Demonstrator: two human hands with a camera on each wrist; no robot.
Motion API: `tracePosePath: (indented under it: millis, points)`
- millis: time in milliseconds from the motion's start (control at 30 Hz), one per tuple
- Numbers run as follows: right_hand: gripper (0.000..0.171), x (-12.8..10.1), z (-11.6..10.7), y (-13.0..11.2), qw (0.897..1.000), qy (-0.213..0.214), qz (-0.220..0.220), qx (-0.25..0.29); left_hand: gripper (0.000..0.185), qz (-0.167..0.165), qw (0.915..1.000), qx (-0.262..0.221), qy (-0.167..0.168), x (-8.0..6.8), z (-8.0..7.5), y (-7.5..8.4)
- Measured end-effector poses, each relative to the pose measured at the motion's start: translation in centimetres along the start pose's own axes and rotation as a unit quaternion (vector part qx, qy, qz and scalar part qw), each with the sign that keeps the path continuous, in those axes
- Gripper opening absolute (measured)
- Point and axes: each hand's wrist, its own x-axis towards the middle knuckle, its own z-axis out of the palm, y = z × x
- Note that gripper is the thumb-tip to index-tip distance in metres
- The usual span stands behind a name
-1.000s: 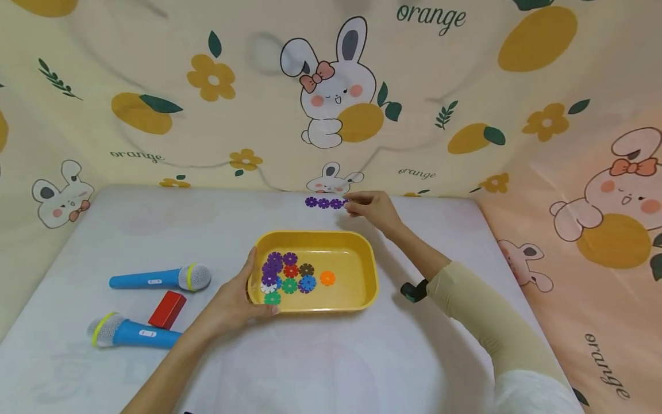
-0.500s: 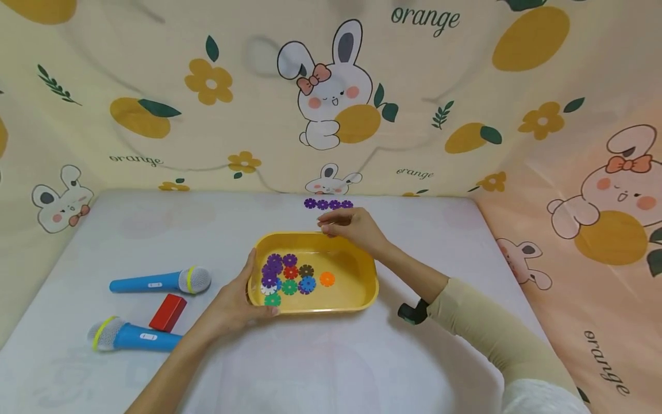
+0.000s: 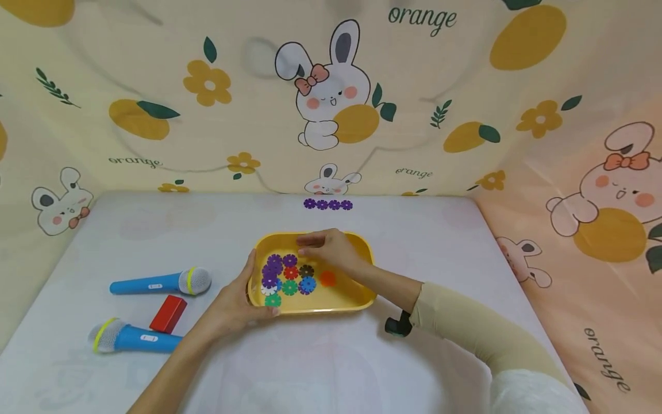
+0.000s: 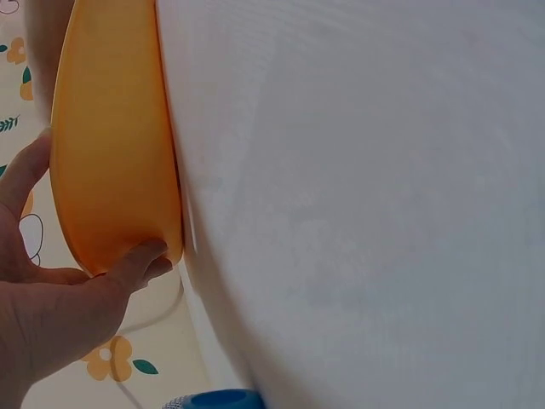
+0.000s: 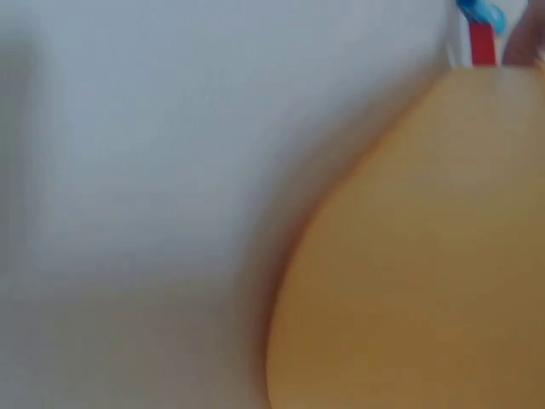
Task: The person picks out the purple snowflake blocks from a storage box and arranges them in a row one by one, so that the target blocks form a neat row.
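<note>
A yellow tray (image 3: 357,302) stands on the table in the head view, with several snowflake discs in it: purple discs (image 3: 269,270), a red disc (image 3: 291,272), a green disc (image 3: 289,287), a blue disc (image 3: 307,284) and an orange disc (image 3: 328,279). My left hand (image 3: 235,302) grips the tray's left end; the left wrist view shows thumb and fingers around its corner. Over the tray's far side hovers my right hand (image 3: 333,250), fingers loosely bent and nothing seen between them. Behind the tray lies a row of joined purple discs (image 3: 328,204). In the right wrist view the hand is out of sight.
At left lie two blue toy microphones, the upper microphone (image 3: 160,280) and the lower microphone (image 3: 137,336), with a red block (image 3: 168,314) between them. A patterned cloth (image 3: 248,126) rises behind the table. A black device (image 3: 398,325) sits at the right wrist.
My right hand has left the right end of the purple row and come forward and left over the tray. The row stays behind, and my left hand keeps its grip.
</note>
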Motion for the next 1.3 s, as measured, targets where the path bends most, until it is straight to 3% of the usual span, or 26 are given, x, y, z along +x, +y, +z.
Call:
tracePosePath:
  millis: [100,467,833,1067,1300]
  points:
    - [0.031,0.3,1.2,0.3,1.000,0.013,0.012,-0.007,0.125,0.002,1.0000,-0.002,0.000,0.0,0.0,0.0]
    - [0.027,0.6,4.7,1.3,0.989,0.088,-0.036,-0.113,0.124,0.003,1.0000,-0.002,0.001,0.1,0.2,0.0]
    - [0.023,0.4,5.2,0.8,0.983,0.089,-0.079,-0.143,0.124,0.005,1.0000,-0.004,0.005,0.0,-0.2,0.1]
    - [0.014,0.2,4.9,0.8,0.986,0.067,-0.090,-0.125,0.125,0.007,0.9999,-0.004,0.008,0.1,0.0,-0.2]
    - [0.016,0.0,2.7,0.1,0.996,0.043,-0.053,-0.057,0.125,0.004,1.0000,0.001,0.003,0.1,0.1,0.0]
